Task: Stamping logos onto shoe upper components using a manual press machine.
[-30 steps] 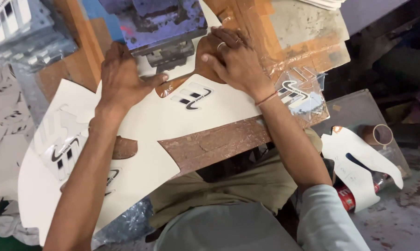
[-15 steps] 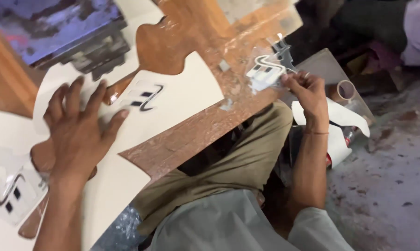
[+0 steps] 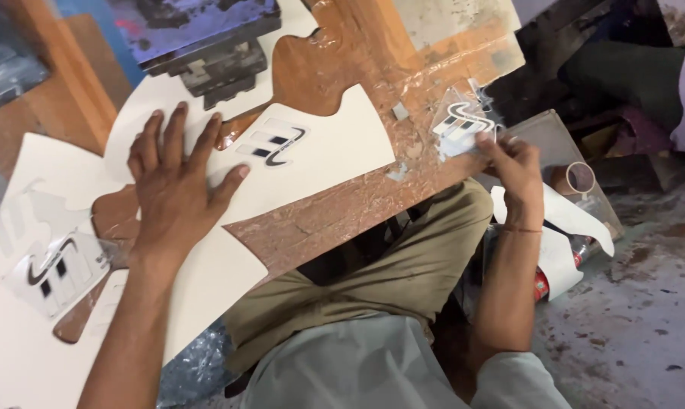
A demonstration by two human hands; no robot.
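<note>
Wooden bench (image 3: pixel 357 204): right hand (image 3: pixel 513 155) pinches sticker (image 3: pixel 463 125) (upright).

Soft, even daylight, fairly bright. Glare on the clear film (image 3: pixel 463 125) at my right hand (image 3: pixel 513 163). Weak shadow under my left hand (image 3: pixel 172 189). Slight motion blur; corners beyond my hands soft.

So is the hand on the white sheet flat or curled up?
Flat: the left hand lies palm down, fingers spread, on the white sheet.
</note>
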